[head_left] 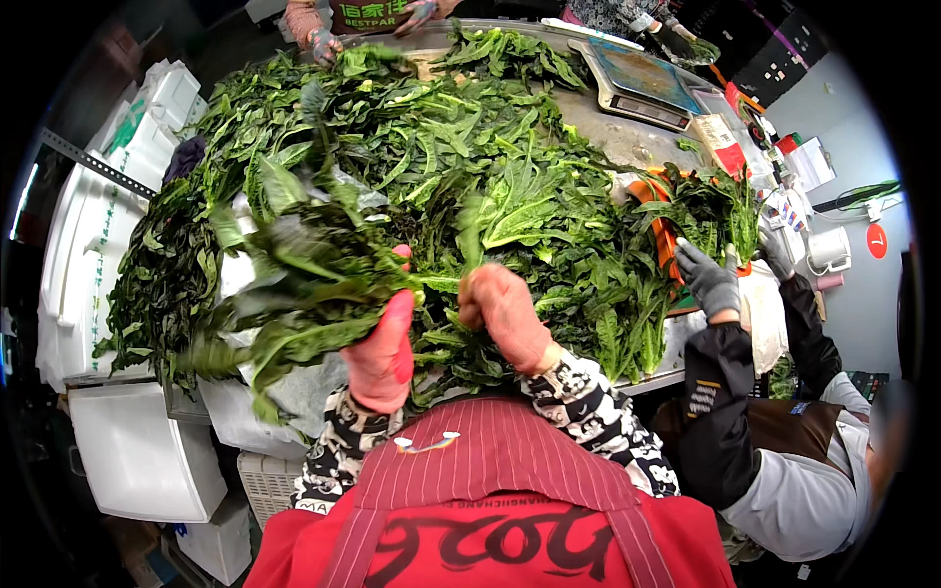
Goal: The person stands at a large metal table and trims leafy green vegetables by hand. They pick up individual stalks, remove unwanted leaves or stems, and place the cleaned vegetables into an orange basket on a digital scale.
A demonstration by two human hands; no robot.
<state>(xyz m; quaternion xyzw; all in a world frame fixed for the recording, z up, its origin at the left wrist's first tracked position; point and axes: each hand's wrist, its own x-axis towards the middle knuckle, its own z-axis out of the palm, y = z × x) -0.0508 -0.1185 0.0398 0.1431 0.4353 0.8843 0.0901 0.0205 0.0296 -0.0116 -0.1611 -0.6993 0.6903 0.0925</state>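
My left hand (382, 351), in a red-pink glove, is wrapped round the stem ends of a big bunch of long leafy greens (314, 265). The bunch's leaves fan out to the left and are smeared by motion. Beside the cut ends, my right hand (505, 312), gloved in paler pink, is closed with its fingers curled in. From its grip a single green leaf (470, 235) sticks up, blurred. Beneath and beyond both hands spreads a wide heap of the same greens (412, 147), with a paler, fresher head of leaves (515, 206) just past my right hand.
To the right a co-worker's grey-gloved hands (713, 279) hold greens at an orange frame (667, 240). Another person's gloved hands (323, 44) work at the far edge. A scale (642, 83) stands far right; white foam boxes (147, 451) line the left.
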